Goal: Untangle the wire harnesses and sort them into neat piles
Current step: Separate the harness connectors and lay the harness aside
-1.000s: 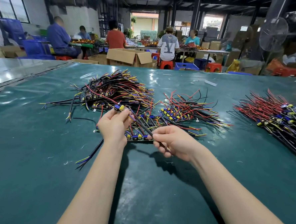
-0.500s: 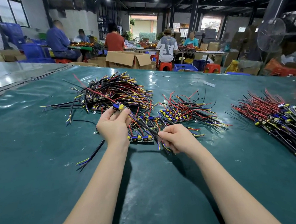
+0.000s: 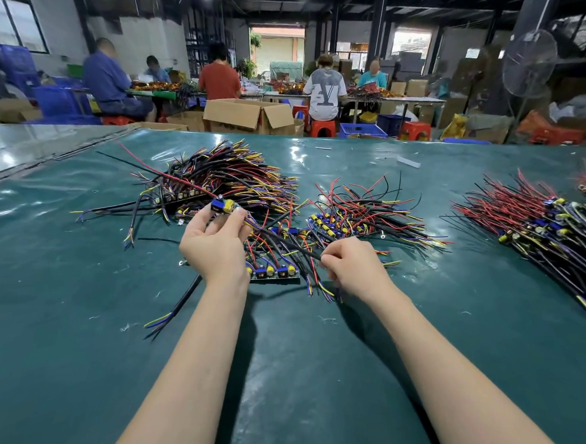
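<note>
My left hand (image 3: 217, 247) pinches the blue and yellow component end of one wire harness (image 3: 223, 205), whose red wire rises up and to the left. My right hand (image 3: 354, 266) grips the black sheathed cable of that harness, stretched between both hands. Behind the left hand lies a large tangled pile (image 3: 227, 181) of black, red and yellow wires. A smaller pile (image 3: 356, 211) lies beyond the right hand. A strip of board modules (image 3: 274, 272) rests between my hands.
A long sorted pile (image 3: 542, 227) of red and black harnesses lies at the right on the green table cover (image 3: 86, 337). One loose black cable (image 3: 176, 308) lies left of my left forearm. Seated people and cardboard boxes (image 3: 247, 116) are beyond the table's far edge.
My left hand has lifted the component end slightly, and the red wire now sticks up to the left. My right hand slid along the black cable and curled tighter on it.
</note>
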The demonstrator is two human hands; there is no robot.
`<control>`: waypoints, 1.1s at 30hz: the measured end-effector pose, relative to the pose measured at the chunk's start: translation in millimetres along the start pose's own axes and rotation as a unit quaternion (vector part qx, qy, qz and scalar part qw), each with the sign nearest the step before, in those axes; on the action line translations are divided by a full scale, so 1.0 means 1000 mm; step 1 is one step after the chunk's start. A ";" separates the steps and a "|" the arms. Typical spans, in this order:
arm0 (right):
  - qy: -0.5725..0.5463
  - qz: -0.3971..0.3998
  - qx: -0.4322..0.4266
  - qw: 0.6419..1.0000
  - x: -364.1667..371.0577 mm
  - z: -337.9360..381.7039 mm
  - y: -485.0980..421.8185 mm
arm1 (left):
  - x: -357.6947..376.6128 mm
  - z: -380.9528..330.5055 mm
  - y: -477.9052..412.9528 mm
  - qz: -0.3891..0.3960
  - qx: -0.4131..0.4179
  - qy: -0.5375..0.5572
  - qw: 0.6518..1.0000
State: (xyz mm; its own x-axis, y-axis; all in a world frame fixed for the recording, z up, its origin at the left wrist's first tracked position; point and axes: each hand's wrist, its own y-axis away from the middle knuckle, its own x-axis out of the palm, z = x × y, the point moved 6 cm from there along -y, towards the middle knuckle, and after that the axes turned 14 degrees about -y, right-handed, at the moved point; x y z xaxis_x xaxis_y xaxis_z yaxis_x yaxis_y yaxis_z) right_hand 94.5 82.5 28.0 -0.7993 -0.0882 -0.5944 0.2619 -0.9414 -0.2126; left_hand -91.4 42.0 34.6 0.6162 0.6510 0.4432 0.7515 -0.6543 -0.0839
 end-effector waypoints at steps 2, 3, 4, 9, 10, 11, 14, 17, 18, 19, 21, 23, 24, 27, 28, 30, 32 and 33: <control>-0.028 -0.019 0.015 0.999 -0.002 -0.003 0.002 | 0.001 -0.001 0.001 0.001 0.000 0.003 1.000; -0.055 -0.026 0.031 0.998 -0.003 -0.005 0.004 | 0.000 -0.001 0.000 -0.003 -0.003 0.006 1.000; -0.077 -0.035 0.046 0.995 -0.005 -0.008 0.005 | -0.001 0.000 -0.001 -0.008 -0.005 0.007 1.000; 0.025 -0.113 0.024 0.993 -0.017 -0.005 0.004 | -0.002 0.004 0.002 -0.016 -0.002 0.007 1.000; 0.021 -0.124 0.025 0.992 -0.017 -0.006 0.003 | -0.002 0.005 0.002 -0.019 -0.004 0.007 1.000; -0.023 -0.118 0.033 0.992 -0.016 -0.009 0.003 | -0.003 0.006 0.002 -0.024 -0.009 0.009 1.000; -0.257 -0.050 0.081 0.962 -0.007 -0.019 0.005 | -0.009 0.009 -0.004 -0.041 -0.033 0.027 0.998; -0.303 -0.030 0.093 0.948 -0.005 -0.023 0.006 | -0.014 0.013 -0.006 -0.051 -0.053 0.043 0.996; -0.269 -0.048 0.081 0.959 -0.007 -0.023 0.006 | -0.015 0.014 -0.005 -0.052 -0.056 0.045 0.996; -0.213 -0.073 0.061 0.972 -0.009 -0.021 0.005 | -0.014 0.014 -0.005 -0.053 -0.057 0.047 0.996; -0.095 -0.120 0.013 0.988 -0.013 -0.013 0.004 | -0.013 0.014 -0.003 -0.050 -0.056 0.050 0.996; -0.032 -0.156 -0.003 0.987 -0.015 -0.009 0.006 | -0.010 0.014 -0.002 -0.045 -0.053 0.043 0.997; -0.018 -0.172 0.001 0.985 -0.016 -0.009 0.007 | -0.009 0.014 0.000 -0.040 -0.051 0.039 0.997; 0.006 -0.197 0.022 0.980 -0.020 -0.012 0.006 | -0.004 0.014 0.004 -0.025 -0.045 0.034 0.998; -0.005 -0.189 0.030 0.982 -0.021 -0.013 0.005 | -0.004 0.013 0.005 -0.025 -0.045 0.036 0.998; -0.083 -0.130 0.045 0.987 -0.018 -0.017 0.003 | -0.008 0.012 0.002 -0.037 -0.051 0.044 0.997; -0.198 -0.043 0.069 0.977 -0.011 -0.020 0.004 | -0.013 0.011 -0.002 -0.052 -0.060 0.051 0.996; -0.244 -0.008 0.082 0.966 -0.007 -0.022 0.004 | -0.016 0.011 -0.004 -0.055 -0.064 0.053 0.995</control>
State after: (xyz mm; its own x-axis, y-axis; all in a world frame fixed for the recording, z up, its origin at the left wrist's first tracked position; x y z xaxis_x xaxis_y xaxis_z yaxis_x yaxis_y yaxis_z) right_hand 113.1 86.1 14.6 -0.9730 -0.1785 -0.1464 0.1901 -0.9793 -0.0692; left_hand -101.5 38.6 18.5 0.4987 0.6821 0.5348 0.7727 -0.6294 0.0822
